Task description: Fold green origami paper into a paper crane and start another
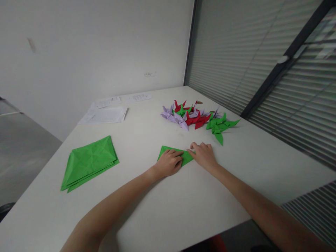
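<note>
A folded piece of green paper [187, 159] lies on the white table in front of me, its visible outline roughly triangular. Across its middle rests my left hand [170, 162], open, with the fingers lying over the paper and slightly bent. My right hand [203, 154] is at the paper's right corner. Its thumb touches the sheet near the upper edge, and the bent fingers stand apart from the thumb. Both hands cover parts of the paper, so some of its folds are hidden.
A stack of creased green paper [91, 159] sits on the table [147, 210] at left. Folded paper flowers in purple [181, 120], red [201, 120] and green [217, 125] are grouped beyond my hands. Printed sheets [105, 113] lie farther back. Wall and blinds [236, 59] border the table.
</note>
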The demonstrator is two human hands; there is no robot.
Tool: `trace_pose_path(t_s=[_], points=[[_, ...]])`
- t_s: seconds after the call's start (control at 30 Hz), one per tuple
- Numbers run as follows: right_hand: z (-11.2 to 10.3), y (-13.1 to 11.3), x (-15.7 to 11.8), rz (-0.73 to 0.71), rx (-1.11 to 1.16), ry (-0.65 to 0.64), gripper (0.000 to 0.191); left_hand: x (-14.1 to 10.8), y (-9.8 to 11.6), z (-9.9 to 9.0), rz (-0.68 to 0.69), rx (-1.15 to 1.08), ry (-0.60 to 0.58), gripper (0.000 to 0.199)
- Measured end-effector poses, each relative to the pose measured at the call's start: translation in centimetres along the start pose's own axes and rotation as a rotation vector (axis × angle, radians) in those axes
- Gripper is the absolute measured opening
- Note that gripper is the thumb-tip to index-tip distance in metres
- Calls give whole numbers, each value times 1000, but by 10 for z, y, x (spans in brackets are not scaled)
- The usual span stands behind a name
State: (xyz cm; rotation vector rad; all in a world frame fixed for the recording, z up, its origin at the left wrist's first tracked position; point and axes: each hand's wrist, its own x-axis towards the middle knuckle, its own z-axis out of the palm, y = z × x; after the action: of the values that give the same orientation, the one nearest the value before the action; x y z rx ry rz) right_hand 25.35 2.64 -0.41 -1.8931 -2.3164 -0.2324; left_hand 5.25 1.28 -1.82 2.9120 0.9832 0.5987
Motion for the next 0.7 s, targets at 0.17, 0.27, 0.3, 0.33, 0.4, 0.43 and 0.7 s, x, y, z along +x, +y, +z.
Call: trace_pose_path(t_s=[0.17, 0.27, 0.3, 0.33, 0.4, 0.43, 0.7], points=[[5, 2, -1, 22, 37, 13, 21, 0, 0, -1, -14, 13, -10, 21], [10, 4, 0, 42, 73, 33, 21, 1, 1, -2, -19, 12, -12, 20], [11, 5, 0, 46, 91, 42, 20, 0, 1, -3, -20, 11, -14, 20], [12, 6, 0, 48, 109, 50, 20, 0, 1, -3, -21, 11, -17, 20], [13, 8, -1, 45, 135, 69, 19, 0, 2, -4, -21, 10, -22, 20], [13, 9, -2, 45, 140, 80, 20, 0, 2, -5, -20, 9, -25, 20], [14, 13, -4, 27, 124, 128, 25, 0, 1, -3, -21, 6, -13, 19]])
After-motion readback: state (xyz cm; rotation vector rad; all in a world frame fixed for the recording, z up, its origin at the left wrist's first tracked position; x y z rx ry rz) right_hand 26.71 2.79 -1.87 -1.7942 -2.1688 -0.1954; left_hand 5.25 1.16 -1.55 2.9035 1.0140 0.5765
